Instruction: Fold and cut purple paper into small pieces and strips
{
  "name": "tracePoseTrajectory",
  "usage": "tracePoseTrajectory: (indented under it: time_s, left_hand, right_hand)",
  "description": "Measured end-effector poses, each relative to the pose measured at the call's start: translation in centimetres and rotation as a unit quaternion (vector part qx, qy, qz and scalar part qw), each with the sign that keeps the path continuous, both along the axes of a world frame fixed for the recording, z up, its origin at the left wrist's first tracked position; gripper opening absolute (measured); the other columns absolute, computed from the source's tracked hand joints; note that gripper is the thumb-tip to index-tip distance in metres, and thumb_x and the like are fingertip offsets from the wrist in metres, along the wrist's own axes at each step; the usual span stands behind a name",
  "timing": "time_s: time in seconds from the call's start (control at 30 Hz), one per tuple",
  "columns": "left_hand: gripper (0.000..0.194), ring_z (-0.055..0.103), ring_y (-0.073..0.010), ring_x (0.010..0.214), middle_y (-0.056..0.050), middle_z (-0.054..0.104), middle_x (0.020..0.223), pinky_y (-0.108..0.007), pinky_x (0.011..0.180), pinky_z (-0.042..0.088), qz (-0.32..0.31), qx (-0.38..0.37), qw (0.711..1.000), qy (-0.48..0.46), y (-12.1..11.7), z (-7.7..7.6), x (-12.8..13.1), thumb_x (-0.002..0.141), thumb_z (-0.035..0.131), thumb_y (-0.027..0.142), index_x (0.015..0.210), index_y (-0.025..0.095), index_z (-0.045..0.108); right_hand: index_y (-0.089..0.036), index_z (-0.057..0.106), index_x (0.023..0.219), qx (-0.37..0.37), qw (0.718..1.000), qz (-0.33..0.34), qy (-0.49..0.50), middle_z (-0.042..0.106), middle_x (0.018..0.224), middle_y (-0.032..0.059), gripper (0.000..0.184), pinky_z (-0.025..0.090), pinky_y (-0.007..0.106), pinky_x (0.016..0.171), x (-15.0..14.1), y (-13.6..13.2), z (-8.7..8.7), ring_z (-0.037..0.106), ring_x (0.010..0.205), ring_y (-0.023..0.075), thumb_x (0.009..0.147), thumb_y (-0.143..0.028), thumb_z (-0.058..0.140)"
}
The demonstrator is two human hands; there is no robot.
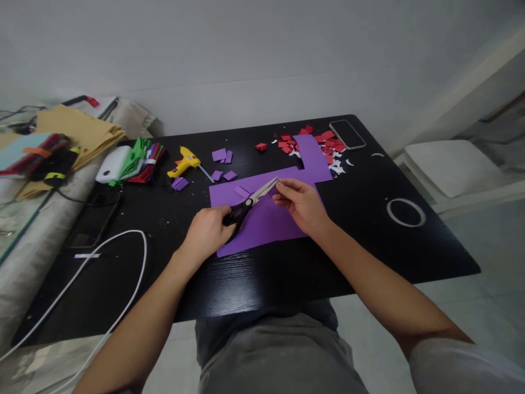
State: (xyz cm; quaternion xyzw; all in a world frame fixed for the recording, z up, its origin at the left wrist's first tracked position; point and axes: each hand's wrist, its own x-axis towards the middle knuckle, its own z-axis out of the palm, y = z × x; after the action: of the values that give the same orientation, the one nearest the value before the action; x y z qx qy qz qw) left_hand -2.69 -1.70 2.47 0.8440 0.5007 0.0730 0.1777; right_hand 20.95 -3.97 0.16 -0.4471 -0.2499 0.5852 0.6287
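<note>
My left hand (209,227) is wrapped round the black handles of a pair of scissors (255,197), whose metal blades point up and to the right. At the blade tips my right hand (301,201) is closed in a pinch; what lies between its fingertips is too small to make out. Beneath both hands lies a large purple sheet (262,227). A small folded purple piece (241,191) rests on it beside the blades. A narrower purple strip (312,156) lies beyond my right hand.
A yellow glue gun (186,161) and small purple pieces (219,155) lie at the back. Red folded pieces (328,134), white scraps (337,166) and a phone (346,134) are at back right. A tape ring (406,212) lies right; a white cable (143,257) loops left.
</note>
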Motion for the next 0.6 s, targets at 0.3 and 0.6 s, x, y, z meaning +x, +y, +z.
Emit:
tracePoseTrajectory:
  time_s: [0.3,0.6]
  left_hand:
    - [0.02,0.06,-0.0201,0.062,-0.007,0.07,0.07,-0.03,0.063,0.033,-0.001,-0.001,1.0,0.013,0.04,0.01,0.02,0.089,0.061,0.03,0.074,0.018,0.066]
    - [0.018,0.061,-0.0217,0.063,-0.007,0.068,0.067,-0.03,0.064,0.031,-0.014,0.009,1.0,0.014,0.16,-0.18,-0.09,0.086,0.06,0.026,0.07,0.019,0.064]
  right_hand:
    - [-0.022,0.08,0.08,0.006,1.0,-0.006,0.005,0.075,0.072,-0.0025,0.027,0.062,0.023,0.065,-0.07,-0.04,0.01,0.072,0.064,0.0111,0.06,-0.031,0.097]
    - [-0.023,0.08,0.081,0.0,1.0,-0.009,-0.009,0.075,0.072,-0.0017,0.03,0.062,0.026,0.066,-0.14,-0.02,0.11,0.072,0.066,0.0127,0.059,-0.033,0.097]
